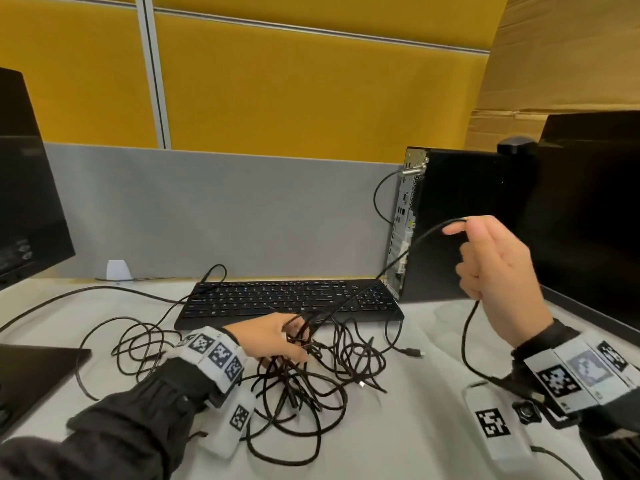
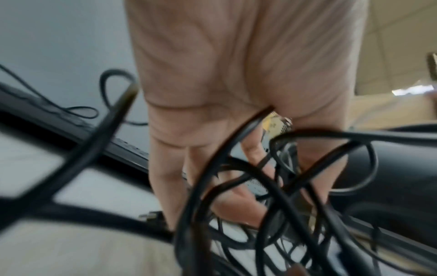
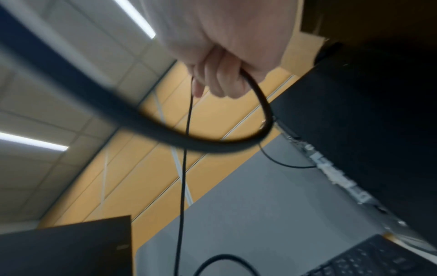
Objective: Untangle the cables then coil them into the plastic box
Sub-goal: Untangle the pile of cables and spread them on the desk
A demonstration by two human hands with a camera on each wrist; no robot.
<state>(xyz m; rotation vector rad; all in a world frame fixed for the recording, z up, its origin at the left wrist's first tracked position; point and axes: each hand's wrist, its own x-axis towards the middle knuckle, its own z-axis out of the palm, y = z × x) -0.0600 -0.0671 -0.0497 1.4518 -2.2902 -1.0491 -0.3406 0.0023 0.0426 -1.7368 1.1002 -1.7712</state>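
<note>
A tangle of thin black cables lies on the white table in the head view. My left hand reaches into the top of the tangle, fingers curled among its strands; in the left wrist view the fingers are threaded through blurred loops. My right hand is raised to the right, in front of the computer tower. It grips one black cable that runs taut from the tangle up to the fist, then hangs down toward my right wrist. The right wrist view shows the fist closed round that cable. No plastic box is in view.
A black keyboard lies just behind the tangle. A black computer tower and a monitor stand at the right, another monitor at the left. A dark flat device sits at the near left. A loose cable plug rests right of the tangle.
</note>
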